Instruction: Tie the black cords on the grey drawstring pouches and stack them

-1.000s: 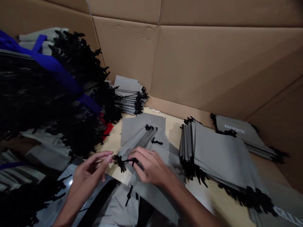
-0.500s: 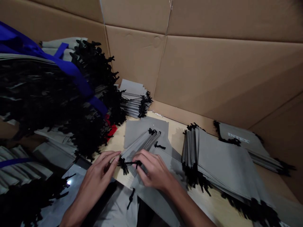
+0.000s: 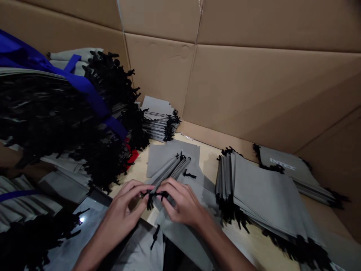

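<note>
Grey fabric pouches with black drawstring ends lie in a bunch (image 3: 172, 171) in front of me, their folded edges pointing away. At the near end of that bunch, black cord ends (image 3: 150, 203) hang between my hands. My left hand (image 3: 128, 203) has its thumb and fingertips closed on these cords. My right hand (image 3: 180, 203) pinches the black cord just beside it, fingers curled and the tips partly hidden. Under my right forearm lies a flat grey pouch (image 3: 186, 229), and a knotted black cord (image 3: 155, 237) hangs over the table's near edge.
Cardboard walls (image 3: 239, 82) enclose the wooden table (image 3: 208, 150). At left rises a big heap of corded pouches (image 3: 50, 113) with a blue strap (image 3: 90, 94). A small pouch stack (image 3: 158, 120) stands behind; a larger stack (image 3: 262, 192) and INTEX-printed pouches (image 3: 284, 162) lie right.
My left hand has moved right, closer to my right hand, and its fingertips now reach over the cords. The bunch of pouches has spread slightly. My right hand stays nearly still.
</note>
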`<state>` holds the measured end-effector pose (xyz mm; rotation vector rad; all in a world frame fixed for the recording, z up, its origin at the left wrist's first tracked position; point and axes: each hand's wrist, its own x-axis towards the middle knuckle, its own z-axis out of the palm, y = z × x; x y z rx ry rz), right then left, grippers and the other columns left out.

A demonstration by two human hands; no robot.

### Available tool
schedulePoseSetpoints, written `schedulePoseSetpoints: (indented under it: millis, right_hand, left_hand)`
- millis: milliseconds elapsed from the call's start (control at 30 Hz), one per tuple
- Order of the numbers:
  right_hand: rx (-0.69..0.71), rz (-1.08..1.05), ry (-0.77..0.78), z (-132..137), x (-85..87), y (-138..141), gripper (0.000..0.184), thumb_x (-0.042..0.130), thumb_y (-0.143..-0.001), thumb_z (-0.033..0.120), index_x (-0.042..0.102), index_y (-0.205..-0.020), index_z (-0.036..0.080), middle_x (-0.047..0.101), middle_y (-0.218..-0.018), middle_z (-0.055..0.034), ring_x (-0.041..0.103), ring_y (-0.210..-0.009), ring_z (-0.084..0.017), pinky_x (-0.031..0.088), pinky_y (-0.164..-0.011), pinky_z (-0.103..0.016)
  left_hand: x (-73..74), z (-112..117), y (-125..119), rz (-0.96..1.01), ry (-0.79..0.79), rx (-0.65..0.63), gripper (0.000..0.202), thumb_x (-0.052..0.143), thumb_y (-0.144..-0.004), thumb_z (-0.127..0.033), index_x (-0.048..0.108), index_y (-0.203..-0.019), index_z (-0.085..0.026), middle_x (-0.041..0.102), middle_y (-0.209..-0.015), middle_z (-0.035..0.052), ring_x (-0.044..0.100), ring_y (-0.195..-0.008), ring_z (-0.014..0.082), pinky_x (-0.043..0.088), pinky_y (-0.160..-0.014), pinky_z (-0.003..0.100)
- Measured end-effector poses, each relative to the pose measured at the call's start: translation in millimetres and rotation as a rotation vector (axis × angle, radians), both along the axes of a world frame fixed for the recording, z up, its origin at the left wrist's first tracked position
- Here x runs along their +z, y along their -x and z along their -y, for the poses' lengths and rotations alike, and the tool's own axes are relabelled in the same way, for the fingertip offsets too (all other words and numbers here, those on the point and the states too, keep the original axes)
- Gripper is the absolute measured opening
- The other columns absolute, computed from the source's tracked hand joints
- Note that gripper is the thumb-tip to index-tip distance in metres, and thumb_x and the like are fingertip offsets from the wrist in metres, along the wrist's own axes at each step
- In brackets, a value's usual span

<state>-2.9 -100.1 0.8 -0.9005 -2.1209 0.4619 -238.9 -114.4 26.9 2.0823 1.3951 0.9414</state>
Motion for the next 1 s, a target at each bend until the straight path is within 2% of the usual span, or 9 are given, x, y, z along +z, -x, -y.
schedulePoseSetpoints:
  millis: [200, 400, 467, 567, 633, 733, 800, 900, 1000]
  right_hand:
    - [-0.008, -0.032, -0.001, -1, -1.5, 0, 0.017, 0.059, -0.102, 0.019, 0.066, -0.116, 0.026, 0.073, -0.111, -0.0055, 0.073, -0.097, -0.019, 0.055, -0.081, -0.029]
    - [-0.017, -0.036, -0.016, 0, -0.5, -1, 0.018, 0.058, -0.101, 0.018, 0.067, -0.115, 0.026, 0.074, -0.110, -0.0055, 0.073, -0.095, -0.020, 0.055, -0.079, -0.030]
    - [-0.015, -0.042, -0.007, 0, -0.7, -1, 0.019, 0.059, -0.101, 0.017, 0.067, -0.116, 0.026, 0.074, -0.111, -0.0053, 0.073, -0.095, -0.020, 0.056, -0.080, -0.030]
    - [-0.025, -0.056, 0.010, 0, -1.4, -2, 0.021, 0.061, -0.101, 0.016, 0.068, -0.118, 0.027, 0.073, -0.113, -0.0050, 0.073, -0.095, -0.019, 0.056, -0.079, -0.028]
    - [-0.033, -0.063, 0.000, -1, -1.6, -2, 0.023, 0.062, -0.101, 0.017, 0.068, -0.120, 0.027, 0.071, -0.118, -0.0060, 0.073, -0.095, -0.018, 0.056, -0.077, -0.028]
    - [-0.039, -0.060, 0.006, -1, -1.5, -2, 0.028, 0.063, -0.102, 0.019, 0.067, -0.128, 0.028, 0.068, -0.127, -0.0080, 0.073, -0.094, -0.018, 0.057, -0.074, -0.027]
    - [-0.053, -0.054, 0.006, -2, -1.7, -2, 0.030, 0.063, -0.104, 0.022, 0.066, -0.133, 0.028, 0.066, -0.131, -0.0091, 0.073, -0.096, -0.018, 0.059, -0.077, -0.028]
    - [-0.094, -0.031, -0.036, -6, -3.5, -3, 0.029, 0.060, -0.107, 0.023, 0.066, -0.136, 0.027, 0.066, -0.132, -0.0115, 0.072, -0.108, -0.022, 0.061, -0.088, -0.032]
    - [-0.157, 0.002, -0.076, -12, -6.4, -4, 0.029, 0.056, -0.108, 0.019, 0.068, -0.134, 0.025, 0.066, -0.128, -0.0127, 0.071, -0.109, -0.024, 0.061, -0.088, -0.034]
  left_hand:
    - [0.3, -2, 0, 0.054, 0.001, -0.051, 0.029, 0.064, -0.103, -0.026, 0.080, -0.126, -0.028, 0.072, -0.095, 0.0015, 0.071, -0.088, 0.0173, 0.058, -0.078, 0.023]
    - [1.3, -5, 6, -0.005, -0.009, -0.074, 0.028, 0.066, -0.103, -0.030, 0.081, -0.127, -0.030, 0.077, -0.094, 0.0010, 0.072, -0.085, 0.0182, 0.059, -0.081, 0.025]
    - [0.8, -5, 6, -0.002, -0.020, -0.078, 0.027, 0.066, -0.104, -0.033, 0.080, -0.128, -0.031, 0.079, -0.099, 0.0023, 0.075, -0.090, 0.0199, 0.061, -0.084, 0.026]
    - [-2.4, -4, 7, 0.029, -0.030, -0.082, 0.025, 0.064, -0.106, -0.033, 0.081, -0.125, -0.032, 0.082, -0.114, 0.0042, 0.076, -0.109, 0.0226, 0.061, -0.096, 0.028]
    - [-5.4, -2, 7, 0.048, 0.012, -0.076, 0.024, 0.065, -0.106, -0.035, 0.080, -0.124, -0.032, 0.082, -0.120, 0.0041, 0.077, -0.113, 0.0225, 0.061, -0.099, 0.028]
    - [-10.5, 2, 7, 0.067, 0.148, -0.048, 0.030, 0.066, -0.104, -0.038, 0.077, -0.132, -0.032, 0.083, -0.121, 0.0047, 0.080, -0.105, 0.0217, 0.065, -0.089, 0.026]
    - [-13.9, 4, 5, 0.105, 0.201, -0.019, 0.035, 0.069, -0.102, -0.038, 0.075, -0.136, -0.031, 0.083, -0.121, 0.0050, 0.080, -0.103, 0.0211, 0.066, -0.085, 0.025]
    - [-18.1, 3, 2, 0.215, 0.211, 0.032, 0.035, 0.073, -0.097, -0.039, 0.077, -0.130, -0.028, 0.084, -0.110, 0.0040, 0.080, -0.096, 0.0198, 0.066, -0.086, 0.025]
    - [-19.4, 1, 0, 0.302, 0.242, 0.080, 0.036, 0.078, -0.094, -0.043, 0.079, -0.126, -0.027, 0.084, -0.098, 0.0029, 0.081, -0.091, 0.0202, 0.068, -0.083, 0.026]
